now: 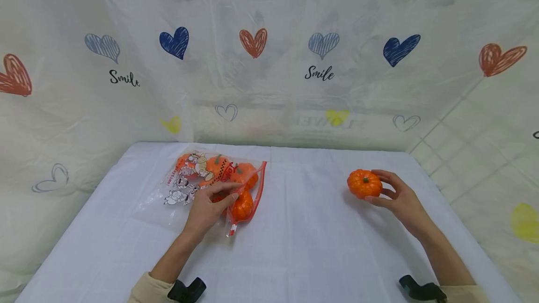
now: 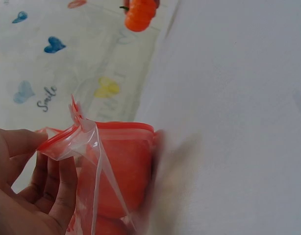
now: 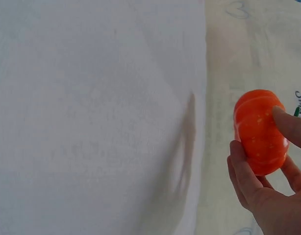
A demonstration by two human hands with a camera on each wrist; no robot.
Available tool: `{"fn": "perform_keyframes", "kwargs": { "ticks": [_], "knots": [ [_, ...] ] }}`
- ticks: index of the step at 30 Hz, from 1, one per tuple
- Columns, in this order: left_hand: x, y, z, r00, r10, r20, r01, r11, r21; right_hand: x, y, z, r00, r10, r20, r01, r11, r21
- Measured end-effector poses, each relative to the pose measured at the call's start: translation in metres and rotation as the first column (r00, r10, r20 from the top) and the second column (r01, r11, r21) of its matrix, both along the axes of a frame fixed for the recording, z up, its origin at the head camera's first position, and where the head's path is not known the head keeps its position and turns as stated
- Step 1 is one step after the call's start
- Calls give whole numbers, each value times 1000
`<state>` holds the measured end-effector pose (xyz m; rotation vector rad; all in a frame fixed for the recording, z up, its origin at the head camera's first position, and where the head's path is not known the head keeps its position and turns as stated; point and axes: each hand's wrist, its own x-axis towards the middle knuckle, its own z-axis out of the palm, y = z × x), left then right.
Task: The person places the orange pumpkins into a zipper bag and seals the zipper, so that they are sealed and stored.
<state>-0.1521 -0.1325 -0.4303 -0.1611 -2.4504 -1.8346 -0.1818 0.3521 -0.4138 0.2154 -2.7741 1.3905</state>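
A clear plastic zip bag (image 1: 157, 212) with a red zip edge and cartoon prints lies on the left half of the table, holding several small orange pumpkins (image 1: 243, 206). My left hand (image 1: 209, 207) pinches the bag's edge near its mouth between thumb and fingers; the left wrist view shows the red zip strip (image 2: 126, 126) bent up there. Over the right side of the table, my right hand (image 1: 400, 202) grips another orange pumpkin (image 1: 364, 183) with a green stem. Its shadow falls on the cloth below, and the right wrist view shows fingers and thumb around this pumpkin (image 3: 260, 132).
A white cloth (image 1: 311, 237) covers the table. Behind and beside it hangs a pale curtain (image 1: 278, 83) printed with hearts and "Smile". Dark wrist mounts (image 1: 187, 290) sit at both cuffs.
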Motion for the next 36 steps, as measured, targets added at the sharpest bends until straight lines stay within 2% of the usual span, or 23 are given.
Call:
{"fn": "perform_keyframes", "kwargs": {
  "ticks": [9,25,36],
  "knots": [
    [0,0,-1,1000,-1,4,1,1000,8,4,-26,6,998,52,46,-50,998,-45],
    [-1,0,-1,1000,-4,8,4,1000,15,14,-67,9,990,120,70,-112,987,-116],
    [-1,0,-1,1000,0,14,-1,1000,15,19,-92,3,970,235,68,-217,955,-204]
  ]
}}
